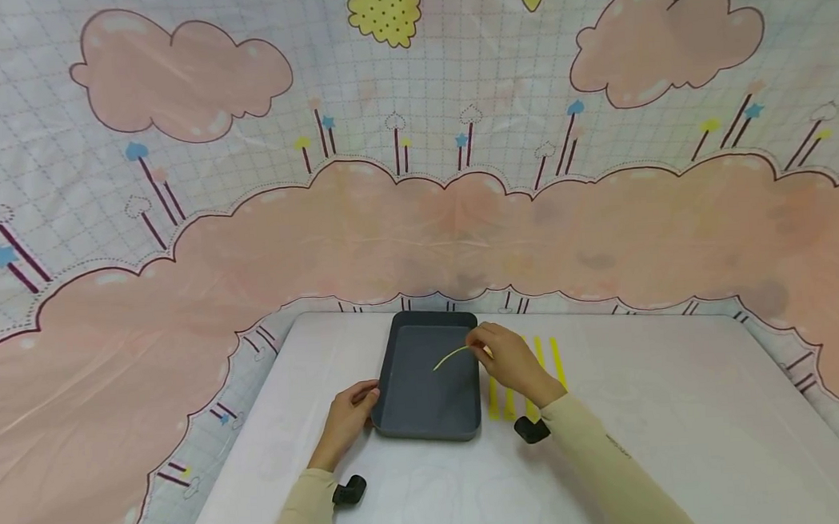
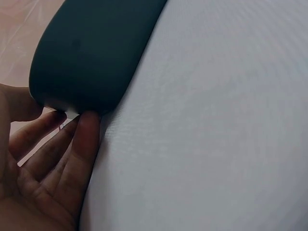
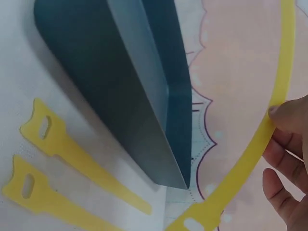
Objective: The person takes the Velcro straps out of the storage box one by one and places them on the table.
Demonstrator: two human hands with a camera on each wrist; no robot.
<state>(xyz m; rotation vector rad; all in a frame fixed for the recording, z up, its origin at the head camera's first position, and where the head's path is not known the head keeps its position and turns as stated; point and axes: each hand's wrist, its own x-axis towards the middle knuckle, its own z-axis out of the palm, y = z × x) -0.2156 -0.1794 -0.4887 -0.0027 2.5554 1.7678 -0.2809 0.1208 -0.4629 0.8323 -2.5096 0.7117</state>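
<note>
My right hand (image 1: 506, 358) pinches a yellow hook-and-loop cable tie (image 3: 251, 155) between thumb and fingers. Its thin tail curves over the dark grey rectangular tray (image 1: 424, 406) in the head view. A slotted, wider head shows at its lower end in the right wrist view. At the tray's left side my left hand (image 1: 350, 417) holds the edge, thumb at the rim and fingertips (image 2: 87, 127) against the outer wall. Several more yellow cable ties (image 1: 558, 359) lie in rows to the right of the tray, partly hidden under my right hand and forearm.
A white table (image 1: 688, 406) carries the tray and ties. Behind it hangs a printed cloth (image 1: 404, 239) with pink clouds and stars. Black wrist cameras (image 1: 350, 491) sit on both wrists. Two loose ties (image 3: 91, 166) lie close beside the tray wall in the right wrist view.
</note>
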